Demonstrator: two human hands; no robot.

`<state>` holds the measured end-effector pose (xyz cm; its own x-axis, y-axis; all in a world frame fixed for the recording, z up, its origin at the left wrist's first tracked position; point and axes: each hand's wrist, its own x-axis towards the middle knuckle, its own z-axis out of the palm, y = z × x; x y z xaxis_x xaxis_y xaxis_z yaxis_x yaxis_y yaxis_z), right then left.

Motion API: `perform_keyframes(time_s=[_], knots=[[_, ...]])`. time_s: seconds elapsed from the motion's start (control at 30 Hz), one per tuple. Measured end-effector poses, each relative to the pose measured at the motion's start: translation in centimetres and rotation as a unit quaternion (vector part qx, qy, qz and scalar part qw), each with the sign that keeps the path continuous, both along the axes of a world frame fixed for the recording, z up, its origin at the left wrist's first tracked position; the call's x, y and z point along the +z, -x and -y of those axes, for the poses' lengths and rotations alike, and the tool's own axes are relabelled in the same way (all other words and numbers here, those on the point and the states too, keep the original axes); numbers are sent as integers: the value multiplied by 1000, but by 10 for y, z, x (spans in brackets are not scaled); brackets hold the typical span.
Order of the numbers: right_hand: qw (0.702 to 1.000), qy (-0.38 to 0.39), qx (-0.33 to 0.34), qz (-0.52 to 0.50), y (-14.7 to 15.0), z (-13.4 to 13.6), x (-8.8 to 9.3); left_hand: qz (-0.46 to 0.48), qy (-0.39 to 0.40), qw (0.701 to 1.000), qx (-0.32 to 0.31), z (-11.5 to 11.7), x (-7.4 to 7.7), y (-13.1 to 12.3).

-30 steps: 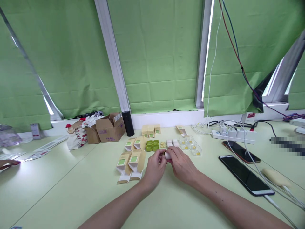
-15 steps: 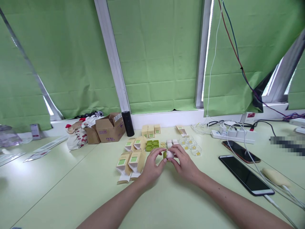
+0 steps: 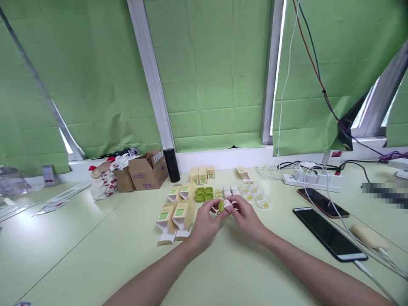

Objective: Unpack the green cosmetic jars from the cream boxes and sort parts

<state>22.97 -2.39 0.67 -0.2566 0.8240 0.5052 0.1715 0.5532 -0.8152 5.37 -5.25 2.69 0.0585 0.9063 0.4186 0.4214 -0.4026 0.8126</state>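
Above the table, my left hand (image 3: 205,221) has its fingers closed round a small green cup (image 3: 220,207). My right hand (image 3: 247,216) pinches a small white block (image 3: 227,204), which is pressed against the cup's open side; how deep it sits is hidden by fingers. Just beyond the hands stand several matching green cups (image 3: 204,194), some small yellow pieces (image 3: 218,193) and more white blocks (image 3: 230,189). To their right are clear plastic covers (image 3: 263,201) with yellow centres. Open small cartons (image 3: 165,216) with green labels lie left of my left hand.
Closed small cartons (image 3: 198,175) and a flattened one (image 3: 243,175) are farther back. A cardboard box (image 3: 148,172) and black cylinder (image 3: 171,165) stand back left. On the right lie two phones (image 3: 328,233), a power strip (image 3: 314,182) and loose white cables.
The green cup and white block have tilted slightly in my fingers, so more of the cup's green side shows. Both hands stay nearly in place.
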Motion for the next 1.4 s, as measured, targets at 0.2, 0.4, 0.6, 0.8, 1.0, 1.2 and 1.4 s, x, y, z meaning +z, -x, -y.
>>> perform_keyframes(time_s=[0.2,0.4,0.6,0.8,1.0,1.2,1.4], knots=[[994,75,31,-68,5,2,-2,-3,-9,1000,20,-1,-2,0],[954,168,42,-245,-2,-11,1,42,-18,999,17,-1,-4,4],[915,231,84,-320,-15,-20,3,145,18,989,14,-8,-7,8],[901,256,107,-332,-16,-16,5,201,40,979,10,-12,-6,11],[915,242,114,-303,-18,-14,10,210,30,977,8,-12,-8,11],[912,236,98,-321,-22,-15,16,211,37,977,16,-12,-9,12],[910,231,69,-337,-25,-11,25,205,46,977,21,-11,-10,12]])
